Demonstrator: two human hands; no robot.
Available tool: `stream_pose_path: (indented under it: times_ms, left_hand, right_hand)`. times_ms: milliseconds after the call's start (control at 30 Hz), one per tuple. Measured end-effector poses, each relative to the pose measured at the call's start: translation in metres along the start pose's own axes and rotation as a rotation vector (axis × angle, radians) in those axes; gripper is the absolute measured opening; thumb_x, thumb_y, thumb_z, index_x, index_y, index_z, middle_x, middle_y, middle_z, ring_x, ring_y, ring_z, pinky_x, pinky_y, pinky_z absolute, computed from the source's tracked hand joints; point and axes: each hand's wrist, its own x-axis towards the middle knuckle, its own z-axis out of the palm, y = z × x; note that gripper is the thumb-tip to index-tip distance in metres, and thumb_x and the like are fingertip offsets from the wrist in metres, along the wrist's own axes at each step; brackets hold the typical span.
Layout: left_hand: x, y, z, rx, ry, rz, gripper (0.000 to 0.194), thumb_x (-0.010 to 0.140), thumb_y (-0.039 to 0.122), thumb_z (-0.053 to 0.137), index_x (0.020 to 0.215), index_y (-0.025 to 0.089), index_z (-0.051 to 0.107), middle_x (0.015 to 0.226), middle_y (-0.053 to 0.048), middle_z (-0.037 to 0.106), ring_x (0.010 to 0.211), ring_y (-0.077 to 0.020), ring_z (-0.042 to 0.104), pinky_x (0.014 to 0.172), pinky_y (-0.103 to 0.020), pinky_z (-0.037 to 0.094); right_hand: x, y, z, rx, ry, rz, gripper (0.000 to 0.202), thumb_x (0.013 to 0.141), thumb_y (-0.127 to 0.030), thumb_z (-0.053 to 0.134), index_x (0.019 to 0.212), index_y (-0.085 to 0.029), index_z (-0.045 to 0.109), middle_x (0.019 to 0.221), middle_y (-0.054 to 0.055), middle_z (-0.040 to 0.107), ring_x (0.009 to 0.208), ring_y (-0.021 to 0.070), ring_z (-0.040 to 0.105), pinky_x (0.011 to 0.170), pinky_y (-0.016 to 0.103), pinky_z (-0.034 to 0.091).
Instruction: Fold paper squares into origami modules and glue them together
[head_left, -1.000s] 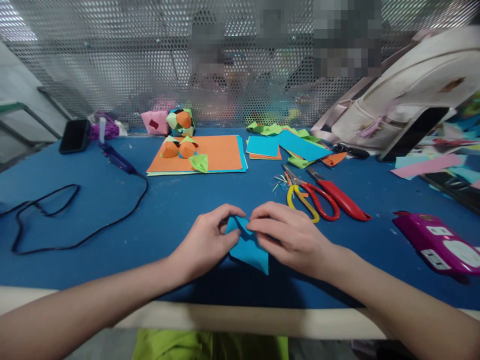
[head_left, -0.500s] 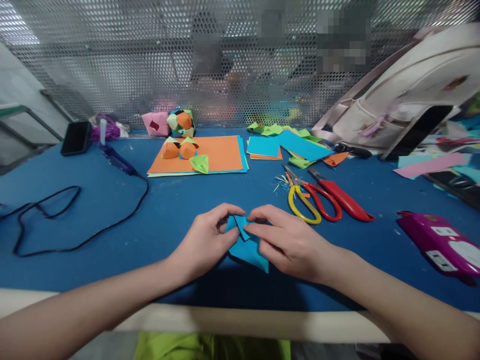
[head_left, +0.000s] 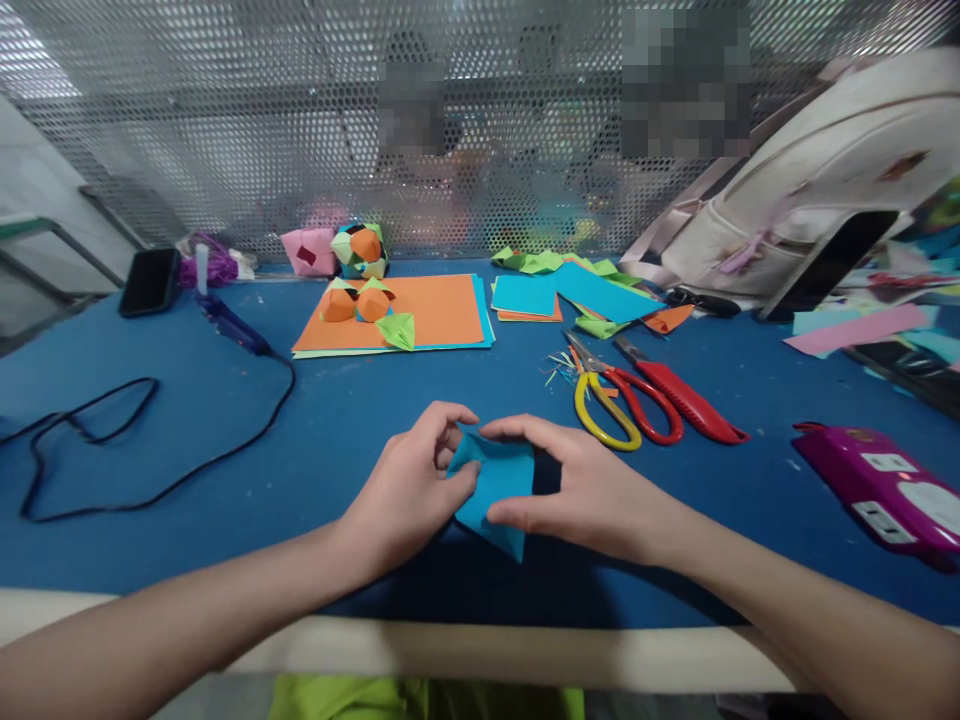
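Observation:
A creased piece of blue origami paper [head_left: 508, 472] is held just above the table, with one corner pointing down toward me. My left hand [head_left: 409, 480] pinches its left side, thumb on the front face and fingers behind. On the other side, my right hand [head_left: 592, 490] is curved round the paper, index finger at the top edge and thumb against the lower right part. A gap shows between the right palm and the paper. Its back is out of sight.
Scissors [head_left: 632, 410] and a red-handled cutter [head_left: 686, 402] lie right of centre. Behind are orange sheets [head_left: 442, 310] bearing folded pieces, and blue squares [head_left: 525, 294]. A corded glue gun [head_left: 232, 322] lies left; a purple power strip [head_left: 881, 490] lies right.
The small folded flap on the paper's front no longer shows; a broader blue face does. My right fingers have spread apart, the index at the top edge and the thumb lower down.

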Motion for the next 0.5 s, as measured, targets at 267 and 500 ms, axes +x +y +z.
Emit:
stream_pose_path:
  times_ms: [267, 500]
  left_hand:
    - [-0.004, 0.007, 0.005, 0.077, -0.001, 0.067, 0.039, 0.073, 0.011, 0.05, 0.111, 0.021, 0.048, 0.066, 0.007, 0.048, 0.057, -0.0082, 0.046, 0.054, -0.019, 0.036]
    - [-0.005, 0.01, 0.009, 0.094, -0.058, 0.051, 0.055, 0.068, 0.008, 0.049, 0.121, 0.021, 0.043, 0.075, 0.005, 0.057, 0.06, -0.0088, 0.051, 0.059, -0.02, 0.041]
  right_hand:
    - [0.0, 0.005, 0.007, -0.03, 0.209, -0.118, 0.027, 0.071, -0.015, 0.066, 0.098, -0.018, 0.061, 0.089, 0.003, 0.069, 0.08, 0.0156, 0.065, 0.072, 0.028, 0.052]
    - [-0.002, 0.009, 0.01, -0.268, 0.21, -0.413, 0.004, 0.082, -0.017, 0.061, 0.079, -0.018, 0.064, 0.074, 0.001, 0.068, 0.07, 0.0145, 0.059, 0.07, 0.031, 0.041]
